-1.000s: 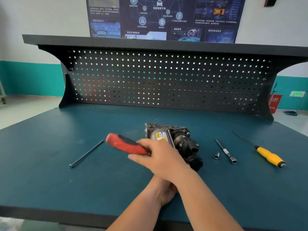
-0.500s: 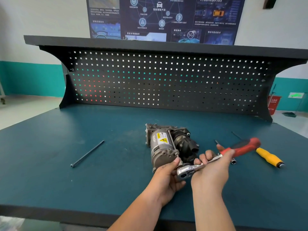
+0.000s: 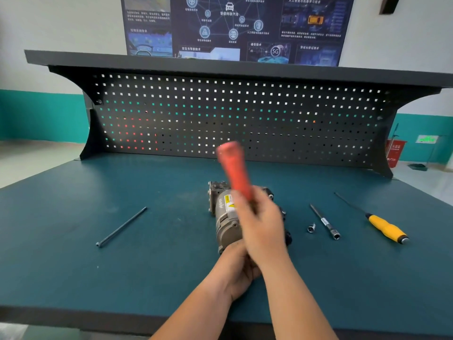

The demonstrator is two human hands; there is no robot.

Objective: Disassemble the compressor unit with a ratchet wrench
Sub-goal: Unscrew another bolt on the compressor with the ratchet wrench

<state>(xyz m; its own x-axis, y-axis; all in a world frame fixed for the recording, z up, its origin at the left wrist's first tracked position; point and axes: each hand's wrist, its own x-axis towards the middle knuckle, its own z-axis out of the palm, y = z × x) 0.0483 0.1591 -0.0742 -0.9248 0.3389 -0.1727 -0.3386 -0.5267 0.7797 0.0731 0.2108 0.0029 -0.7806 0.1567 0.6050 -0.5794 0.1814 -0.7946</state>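
The compressor (image 3: pixel 224 217) sits in the middle of the worktop (image 3: pixel 122 278). The right hand (image 3: pixel 262 224) curls round the blurred red ratchet wrench (image 3: pixel 234 168) above it. The left hand (image 3: pixel 236 271) is at its near end, fingers hidden, so I cannot tell its grip. A rod (image 3: pixel 121 227) lies toward the left edge; a socket (image 3: pixel 311 227), bar (image 3: pixel 324 222) and screwdriver (image 3: pixel 384 227) lie toward the right.

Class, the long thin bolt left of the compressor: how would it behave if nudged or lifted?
The long bolt looks round and slim, so a sideways nudge would probably roll it on the flat benchtop. It lies dead straight, seemingly metal, so likely stiff, not floppy, and light.
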